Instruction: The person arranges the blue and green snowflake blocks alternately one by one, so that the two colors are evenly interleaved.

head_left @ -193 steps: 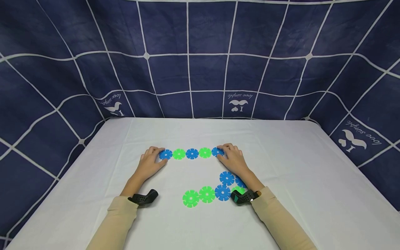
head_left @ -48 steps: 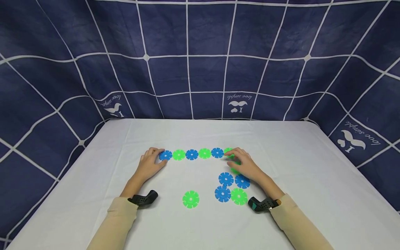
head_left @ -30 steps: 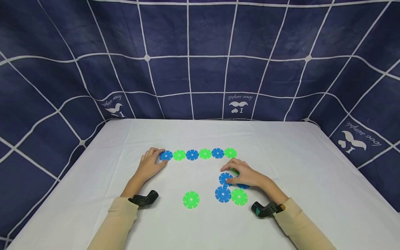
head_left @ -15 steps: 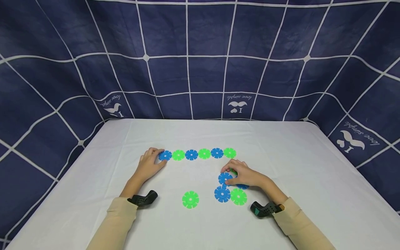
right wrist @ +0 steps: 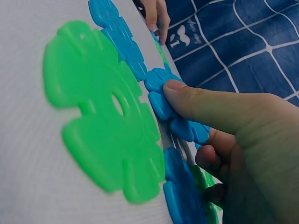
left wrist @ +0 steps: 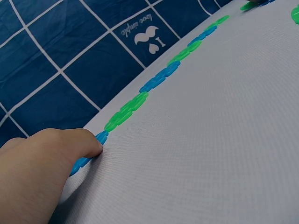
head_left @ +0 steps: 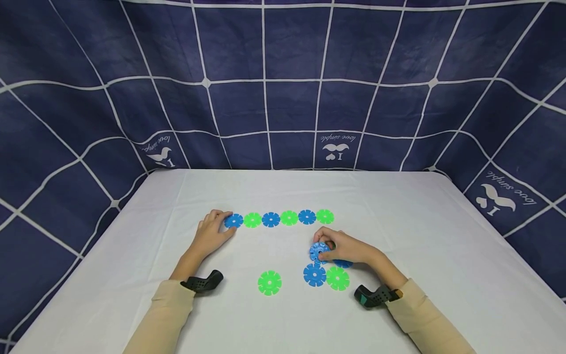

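Note:
Several flat, notched plastic snowflake discs lie in an alternating blue and green row across the table. At the row's left end my left hand (head_left: 211,235) holds the first blue snowflake disc (head_left: 233,221), index finger on its far edge and thumb at its near edge. My right hand (head_left: 349,247) pinches another blue snowflake disc (right wrist: 160,101), its thumb on the face and the other fingers curled behind. That disc looks tilted in the right wrist view. The green disc (head_left: 325,216) at the row's right end lies just beyond my right hand.
Below my right hand lie a loose blue disc (head_left: 315,275) and a green disc (head_left: 338,279). Another blue disc (head_left: 343,263) is partly covered by that hand. One green disc (head_left: 269,282) sits apart to the left. A dark blue checked curtain (head_left: 292,103) hangs behind the white table (head_left: 212,324).
A green disc has joined the row's right end. My right hand has since come down to the loose pile and now tilts up a blue disc. The left hand stays put.

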The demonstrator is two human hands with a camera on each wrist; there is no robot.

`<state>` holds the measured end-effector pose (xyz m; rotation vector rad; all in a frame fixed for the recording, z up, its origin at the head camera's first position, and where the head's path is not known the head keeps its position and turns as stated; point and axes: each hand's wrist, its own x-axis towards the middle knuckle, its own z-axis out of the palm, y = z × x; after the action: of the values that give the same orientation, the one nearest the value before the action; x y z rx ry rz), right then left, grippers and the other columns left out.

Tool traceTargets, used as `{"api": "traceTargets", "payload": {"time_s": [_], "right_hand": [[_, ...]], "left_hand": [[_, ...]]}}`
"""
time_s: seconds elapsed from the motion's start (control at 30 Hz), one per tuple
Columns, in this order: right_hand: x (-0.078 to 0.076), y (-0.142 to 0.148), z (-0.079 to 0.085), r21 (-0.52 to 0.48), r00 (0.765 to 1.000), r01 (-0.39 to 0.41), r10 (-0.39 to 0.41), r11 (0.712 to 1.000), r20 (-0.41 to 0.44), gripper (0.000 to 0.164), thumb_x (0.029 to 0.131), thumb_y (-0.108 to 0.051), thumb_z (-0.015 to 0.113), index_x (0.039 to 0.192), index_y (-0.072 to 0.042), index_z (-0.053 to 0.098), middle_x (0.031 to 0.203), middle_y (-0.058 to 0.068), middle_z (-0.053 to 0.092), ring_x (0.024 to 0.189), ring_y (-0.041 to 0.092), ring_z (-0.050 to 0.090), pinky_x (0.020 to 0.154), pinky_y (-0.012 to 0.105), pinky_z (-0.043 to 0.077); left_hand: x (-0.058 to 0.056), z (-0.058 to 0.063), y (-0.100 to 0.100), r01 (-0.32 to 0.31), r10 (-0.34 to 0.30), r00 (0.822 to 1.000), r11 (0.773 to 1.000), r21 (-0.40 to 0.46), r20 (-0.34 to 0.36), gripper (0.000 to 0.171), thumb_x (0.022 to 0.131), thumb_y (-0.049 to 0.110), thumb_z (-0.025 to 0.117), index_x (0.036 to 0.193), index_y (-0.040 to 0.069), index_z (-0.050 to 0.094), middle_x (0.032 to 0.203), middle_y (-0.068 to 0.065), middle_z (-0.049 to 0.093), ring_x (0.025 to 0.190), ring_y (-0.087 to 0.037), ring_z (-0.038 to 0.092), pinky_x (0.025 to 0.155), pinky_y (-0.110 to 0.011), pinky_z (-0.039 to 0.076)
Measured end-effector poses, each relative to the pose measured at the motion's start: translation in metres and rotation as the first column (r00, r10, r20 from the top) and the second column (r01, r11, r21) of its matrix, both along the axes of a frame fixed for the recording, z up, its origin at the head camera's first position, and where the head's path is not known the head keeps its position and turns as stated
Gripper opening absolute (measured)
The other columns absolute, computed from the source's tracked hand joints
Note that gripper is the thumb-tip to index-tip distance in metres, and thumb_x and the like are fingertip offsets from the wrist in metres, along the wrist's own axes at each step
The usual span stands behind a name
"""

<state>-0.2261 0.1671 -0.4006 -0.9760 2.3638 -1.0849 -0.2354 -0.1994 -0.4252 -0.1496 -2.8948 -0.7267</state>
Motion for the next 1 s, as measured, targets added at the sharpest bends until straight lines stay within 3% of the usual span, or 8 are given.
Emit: {"api": "traceTargets", "payload": {"time_s": [0.2,0.47,0.63,0.7,0.87,1.0], "right_hand": [[-0.001,-0.001,0.003,-0.027,0.996,0.045,-0.043,0.999,0.072,0.031,0.084,-0.021,0.064,0.11,-0.011,0.049,0.075,-0.004,0.042,0.071,0.01,0.038,0.067,0.025,0.034],[-0.007,0.004,0.006,-0.088,0.982,0.189,-0.188,0.978,0.02,0.034,0.087,-0.022,0.059,0.118,-0.01,0.053,0.092,0.005,0.053,0.067,0.009,0.042,0.064,0.024,0.038],[-0.014,0.009,0.003,-0.146,0.946,0.323,-0.325,0.935,0.01,0.033,0.09,-0.022,0.056,0.121,-0.012,0.053,0.107,0.012,0.052,0.059,0.008,0.041,0.061,0.023,0.038],[-0.017,0.012,0.0,-0.183,0.93,0.365,-0.368,0.913,0.015,0.033,0.09,-0.02,0.054,0.122,-0.01,0.052,0.111,0.013,0.052,0.064,0.009,0.044,0.062,0.022,0.04],[-0.024,0.021,-0.007,-0.244,0.885,0.458,-0.465,0.855,0.029,0.035,0.091,-0.016,0.052,0.125,-0.008,0.05,0.105,0.013,0.05,0.064,0.01,0.046,0.059,0.021,0.04],[-0.025,0.027,-0.008,-0.249,0.846,0.514,-0.533,0.821,-0.012,0.037,0.091,-0.015,0.052,0.127,-0.009,0.047,0.105,0.014,0.048,0.059,0.006,0.042,0.056,0.02,0.038]], "left_hand": [[0.001,0.0,0.0,0.002,-0.002,1.0,1.0,0.003,0.005,0.054,0.083,0.033,0.057,0.129,0.006,0.047,0.125,-0.019,0.044,0.118,-0.035,0.039,0.093,-0.049,0.028],[0.001,0.001,-0.002,0.006,-0.006,1.0,1.0,-0.003,0.002,0.054,0.083,0.033,0.057,0.13,0.005,0.047,0.125,-0.019,0.043,0.117,-0.035,0.039,0.093,-0.05,0.028],[0.001,0.001,-0.002,0.0,0.0,1.0,1.0,-0.002,-0.001,0.055,0.083,0.032,0.057,0.13,0.005,0.047,0.125,-0.019,0.043,0.118,-0.035,0.039,0.093,-0.049,0.028],[0.001,0.001,-0.001,-0.001,0.001,1.0,1.0,0.0,0.004,0.055,0.083,0.032,0.057,0.13,0.005,0.047,0.125,-0.019,0.044,0.118,-0.035,0.039,0.093,-0.049,0.028],[0.001,0.0,-0.001,0.002,-0.002,1.0,1.0,0.0,0.012,0.055,0.083,0.033,0.057,0.13,0.005,0.047,0.125,-0.019,0.043,0.118,-0.035,0.039,0.093,-0.049,0.028],[0.0,0.0,-0.001,0.005,-0.005,1.0,1.0,-0.004,0.003,0.055,0.083,0.033,0.057,0.13,0.005,0.047,0.125,-0.019,0.043,0.117,-0.035,0.039,0.093,-0.049,0.028]]}}
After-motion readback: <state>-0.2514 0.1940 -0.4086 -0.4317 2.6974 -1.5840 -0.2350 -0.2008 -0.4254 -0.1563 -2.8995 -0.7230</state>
